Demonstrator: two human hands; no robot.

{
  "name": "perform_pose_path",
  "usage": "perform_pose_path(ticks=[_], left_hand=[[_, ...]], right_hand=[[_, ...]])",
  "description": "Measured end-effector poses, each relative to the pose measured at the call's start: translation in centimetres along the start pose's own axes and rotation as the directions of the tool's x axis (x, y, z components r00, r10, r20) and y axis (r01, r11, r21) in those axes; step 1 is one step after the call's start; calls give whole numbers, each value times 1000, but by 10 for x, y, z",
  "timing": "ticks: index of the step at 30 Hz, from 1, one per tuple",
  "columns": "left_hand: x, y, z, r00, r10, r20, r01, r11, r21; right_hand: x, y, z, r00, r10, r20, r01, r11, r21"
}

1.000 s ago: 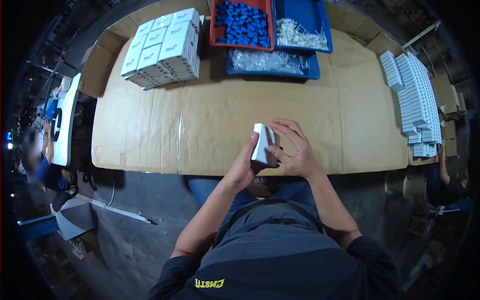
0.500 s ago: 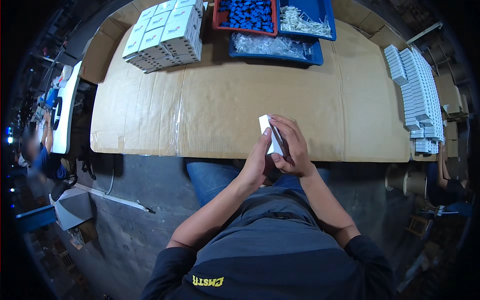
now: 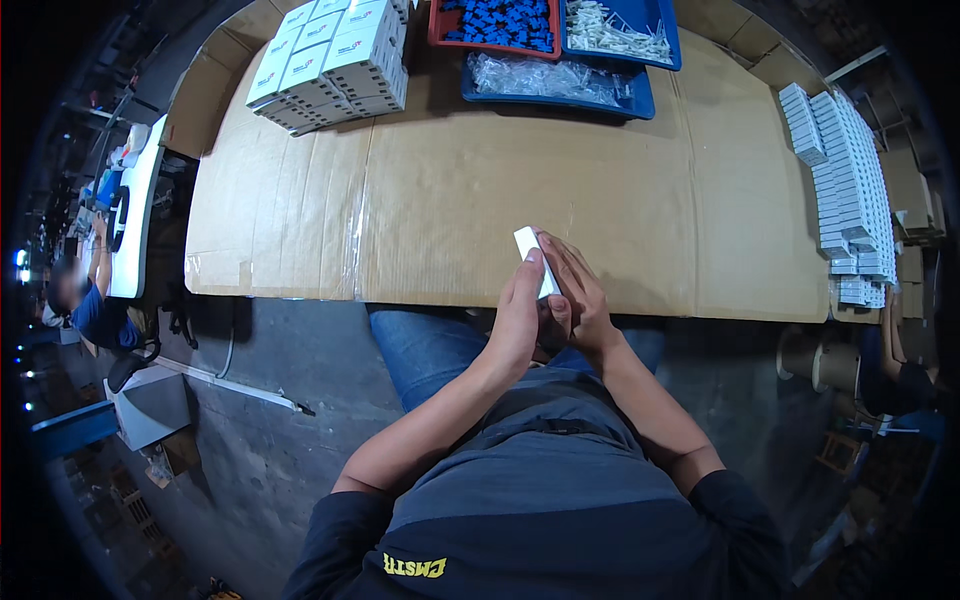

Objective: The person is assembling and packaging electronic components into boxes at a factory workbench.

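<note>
Stacked along far edge of surface [image 3: 500,190], white boxes [image 3: 330,60], trays [image 3: 643,98]; at right edge, white pile [image 3: 855,190]. Clasped near front edge between left hand [image 3: 515,320] and right hand [image 3: 585,295], both curled closed: white block [image 3: 527,241].

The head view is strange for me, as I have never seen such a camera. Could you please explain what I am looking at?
There is no machine here: you see a person's bare left hand and right hand. A wide fisheye camera on the head looks down, so straight edges bend. Between them the hands hold a small white box-shaped item, partly hidden by fingers.

On the cardboard-covered table, a stack of white boxes stands at the far left. Beside it are a red tray of blue parts and two blue trays, with white pieces and clear ones. More white stacks stand at the right.
</note>
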State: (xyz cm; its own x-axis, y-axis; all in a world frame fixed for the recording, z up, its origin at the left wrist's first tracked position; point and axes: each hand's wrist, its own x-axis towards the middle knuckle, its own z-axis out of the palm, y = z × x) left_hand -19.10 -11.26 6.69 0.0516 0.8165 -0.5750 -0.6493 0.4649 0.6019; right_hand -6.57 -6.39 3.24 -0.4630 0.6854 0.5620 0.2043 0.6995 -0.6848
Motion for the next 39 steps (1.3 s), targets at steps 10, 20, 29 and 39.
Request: perform_pose_path(ticks=[10,20,29,39], left_hand=[[2,-4,0,1000,6,-4,-7,999,-38],[-11,-5,6,997,48,-60,-46,999,25],[-26,1,0,991,104,-85,-97,992,77],[-13,-9,-10,993,115,35,-115,993,0]], right_hand=[[-1,4,-1,1000,-7,25,6,999,44],[-2,-2,-5,998,-14,61,11,999,44],[-1,-16,6,998,-27,62,23,998,56],[0,-22,3,994,74,75,-87,978,188]])
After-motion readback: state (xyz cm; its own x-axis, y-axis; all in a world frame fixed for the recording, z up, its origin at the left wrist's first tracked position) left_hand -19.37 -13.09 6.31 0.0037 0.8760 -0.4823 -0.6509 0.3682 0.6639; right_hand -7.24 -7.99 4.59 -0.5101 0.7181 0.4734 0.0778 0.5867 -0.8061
